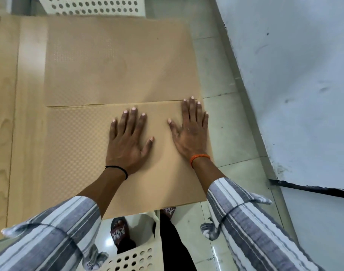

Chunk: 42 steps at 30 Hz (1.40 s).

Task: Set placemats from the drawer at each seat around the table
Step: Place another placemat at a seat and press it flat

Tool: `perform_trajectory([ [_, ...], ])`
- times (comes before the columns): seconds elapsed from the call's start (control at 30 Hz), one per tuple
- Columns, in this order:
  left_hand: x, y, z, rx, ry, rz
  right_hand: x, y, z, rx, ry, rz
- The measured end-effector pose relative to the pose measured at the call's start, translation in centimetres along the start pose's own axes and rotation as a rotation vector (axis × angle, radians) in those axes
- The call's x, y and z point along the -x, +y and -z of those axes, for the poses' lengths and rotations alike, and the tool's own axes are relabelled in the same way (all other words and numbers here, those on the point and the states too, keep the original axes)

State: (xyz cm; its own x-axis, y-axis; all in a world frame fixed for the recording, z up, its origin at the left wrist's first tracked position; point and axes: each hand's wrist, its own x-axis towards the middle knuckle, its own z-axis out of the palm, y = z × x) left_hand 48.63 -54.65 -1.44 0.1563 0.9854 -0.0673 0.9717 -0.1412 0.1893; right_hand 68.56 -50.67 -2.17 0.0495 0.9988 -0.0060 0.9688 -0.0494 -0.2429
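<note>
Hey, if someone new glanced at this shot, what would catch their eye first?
Two hands pressed flat, fingers spread, on the near tan placemat: left hand centre, right hand at its right edge. Then the orange wristband on the right wrist, and a second placemat beyond.

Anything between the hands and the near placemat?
No. Left hand and right hand both lie flat, palms down, directly on the near placemat; nothing visible sits between them and it.

We note tan placemats [79, 153] with fine dotted texture, pale wood-grain table [3, 133], grey-and-white striped sleeves [255, 222], orange wristband [199, 158], black wrist thread [118, 169], cream perforated chair [136, 257], pale grey-green floor tiles [231, 133].
</note>
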Motion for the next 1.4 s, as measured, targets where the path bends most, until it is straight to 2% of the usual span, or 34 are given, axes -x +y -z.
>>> perform_trajectory([
  [0.1,-0.1,0.0,0.1,-0.003,-0.007,0.008,0.8,0.3,0.3,-0.009,-0.004,-0.041],
  [0.5,0.2,-0.6,0.5,0.005,-0.021,0.021,3.6,1.2,0.6,0.013,-0.041,0.039],
  [0.73,0.1,-0.5,0.5,0.003,-0.011,0.013,3.4,1.2,0.3,-0.010,-0.018,0.029],
  [0.87,-0.4,1.0,0.2,0.049,-0.019,0.073,1.6,1.0,0.3,0.003,-0.015,0.083],
  [1.0,-0.3,1.2,-0.1,0.061,-0.011,0.091,0.2,1.3,0.0,-0.005,-0.035,0.060],
  [1.1,-0.3,1.1,0.0,0.054,-0.007,0.093,3.0,2.0,0.4,-0.016,-0.046,0.064],
  [1.3,-0.2,1.2,0.1,0.034,-0.008,0.098,13.6,3.9,1.6,0.013,-0.076,0.046],
  [1.4,-0.3,1.3,0.2,0.028,-0.013,0.104,15.5,3.9,1.5,0.033,-0.067,0.032],
])
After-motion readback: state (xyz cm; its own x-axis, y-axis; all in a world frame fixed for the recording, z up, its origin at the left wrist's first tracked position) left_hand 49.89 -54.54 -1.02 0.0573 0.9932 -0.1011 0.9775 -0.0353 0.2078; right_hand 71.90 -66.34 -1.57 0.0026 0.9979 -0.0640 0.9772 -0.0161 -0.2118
